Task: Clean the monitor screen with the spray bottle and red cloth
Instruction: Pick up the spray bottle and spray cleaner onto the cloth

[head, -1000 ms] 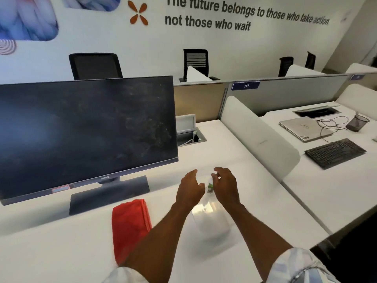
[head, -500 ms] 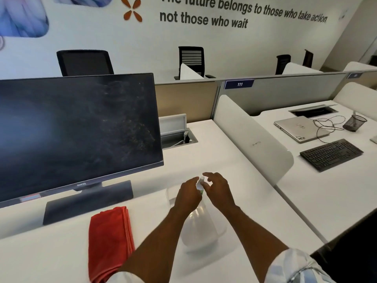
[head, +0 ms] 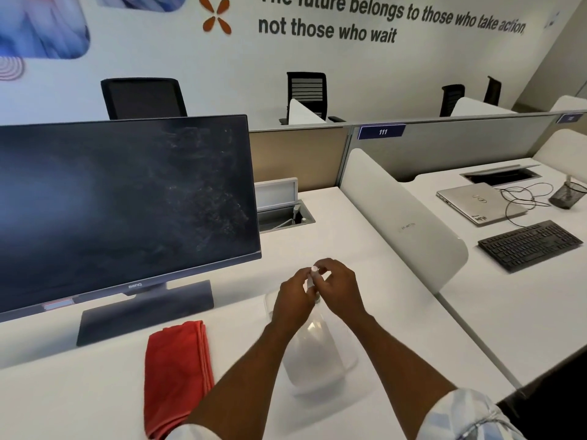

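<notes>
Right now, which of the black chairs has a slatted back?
The chair below the wall lettering; its back shows horizontal slats, the others look solid.

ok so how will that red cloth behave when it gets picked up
The red cloth will likely go limp and unfold: it lies folded in soft layers on the desk. Probably light and not slippery, given its thin, matte fabric. It should not roll or tip, lying flat.
</notes>
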Demonstrator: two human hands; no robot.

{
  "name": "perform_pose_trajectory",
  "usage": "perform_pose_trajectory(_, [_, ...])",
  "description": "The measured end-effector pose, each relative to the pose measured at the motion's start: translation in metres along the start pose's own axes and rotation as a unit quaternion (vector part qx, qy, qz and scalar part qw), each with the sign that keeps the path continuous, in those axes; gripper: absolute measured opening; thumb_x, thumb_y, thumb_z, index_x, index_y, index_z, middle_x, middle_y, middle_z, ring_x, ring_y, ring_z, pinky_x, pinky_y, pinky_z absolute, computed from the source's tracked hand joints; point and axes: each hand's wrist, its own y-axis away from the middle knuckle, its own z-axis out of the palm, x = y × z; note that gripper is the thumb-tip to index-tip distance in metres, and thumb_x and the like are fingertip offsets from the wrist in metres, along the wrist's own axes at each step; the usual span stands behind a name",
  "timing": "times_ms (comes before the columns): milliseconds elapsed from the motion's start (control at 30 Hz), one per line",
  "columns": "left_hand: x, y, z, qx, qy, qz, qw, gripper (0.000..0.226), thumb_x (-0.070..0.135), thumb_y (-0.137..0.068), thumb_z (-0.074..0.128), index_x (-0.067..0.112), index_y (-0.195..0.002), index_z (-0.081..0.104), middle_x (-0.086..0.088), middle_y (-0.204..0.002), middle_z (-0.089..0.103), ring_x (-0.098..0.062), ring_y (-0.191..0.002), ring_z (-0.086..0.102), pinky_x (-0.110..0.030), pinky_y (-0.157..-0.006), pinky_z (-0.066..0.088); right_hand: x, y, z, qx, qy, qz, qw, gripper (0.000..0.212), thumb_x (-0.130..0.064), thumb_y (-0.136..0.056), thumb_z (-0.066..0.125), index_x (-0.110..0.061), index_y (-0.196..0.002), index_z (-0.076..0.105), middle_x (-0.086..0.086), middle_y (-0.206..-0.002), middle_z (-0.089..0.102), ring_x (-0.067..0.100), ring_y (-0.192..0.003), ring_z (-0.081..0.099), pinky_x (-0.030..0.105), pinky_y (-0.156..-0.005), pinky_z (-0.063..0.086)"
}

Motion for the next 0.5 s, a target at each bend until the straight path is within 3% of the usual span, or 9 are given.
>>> perform_pose_trajectory(100, [0.003, -0.003, -0.01, 0.042, 0.015, 0.001, 0.999, 0.028, 0.028, -0.097, 0.056, 0.018, -0.123, 0.059, 0.007, -0.11, 0.067, -0.007, -0.094, 0.064, -0.001, -0.07, 0.04, -0.02, -0.007, 0.002, 0.003, -0.025, -0.01, 1.0, 0.012, -0.016, -0.092, 0.062, -0.01, -0.1, 0.069, 0.001, -0.095, 0.071, 0.012, -0.087, 0.065, 0.022, -0.073, 0.055])
perform_pose_trajectory(200, [0.007, -0.004, -0.029, 0.075, 0.015, 0.013, 0.997, 0.025, 0.027, -0.096, 0.056, 0.019, -0.12, 0.059, 0.008, -0.107, 0.067, -0.006, -0.088, 0.062, 0.002, -0.063, 0.039, -0.043, -0.014, 0.009, 0.006, -0.037, -0.025, 0.999, 0.014, -0.015, -0.093, 0.061, -0.009, -0.103, 0.068, 0.004, -0.1, 0.071, 0.013, -0.087, 0.065, 0.018, -0.073, 0.054])
perform_pose_trajectory(333, [0.009, 0.002, -0.063, 0.132, 0.018, -0.005, 0.991, 0.033, 0.035, -0.095, 0.058, 0.021, -0.124, 0.055, 0.015, -0.108, 0.056, -0.004, -0.094, 0.055, -0.015, -0.083, 0.043, -0.082, -0.021, 0.029, 0.003, -0.045, -0.033, 0.998, 0.022, -0.021, -0.094, 0.06, -0.008, -0.11, 0.067, 0.008, -0.108, 0.071, 0.016, -0.094, 0.066, 0.027, -0.085, 0.056])
perform_pose_trajectory(400, [0.006, 0.009, -0.084, 0.138, 0.05, -0.02, 0.989, 0.033, 0.029, -0.096, 0.056, 0.018, -0.127, 0.052, 0.009, -0.116, 0.057, -0.011, -0.103, 0.056, -0.024, -0.09, 0.045, -0.102, -0.021, 0.045, -0.01, -0.045, -0.031, 0.998, 0.027, -0.025, -0.094, 0.06, -0.01, -0.115, 0.066, 0.008, -0.113, 0.07, 0.019, -0.099, 0.066, 0.032, -0.091, 0.056])
perform_pose_trajectory(500, [-0.008, 0.026, -0.123, 0.192, 0.039, -0.01, 0.981, 0.024, 0.023, -0.094, 0.055, 0.022, -0.118, 0.054, 0.001, -0.113, 0.062, -0.016, -0.101, 0.059, -0.03, -0.087, 0.049, -0.134, -0.013, 0.075, -0.049, -0.057, -0.027, 0.997, 0.033, -0.032, -0.095, 0.058, -0.015, -0.123, 0.062, 0.005, -0.119, 0.069, 0.02, -0.105, 0.065, 0.034, -0.096, 0.053])
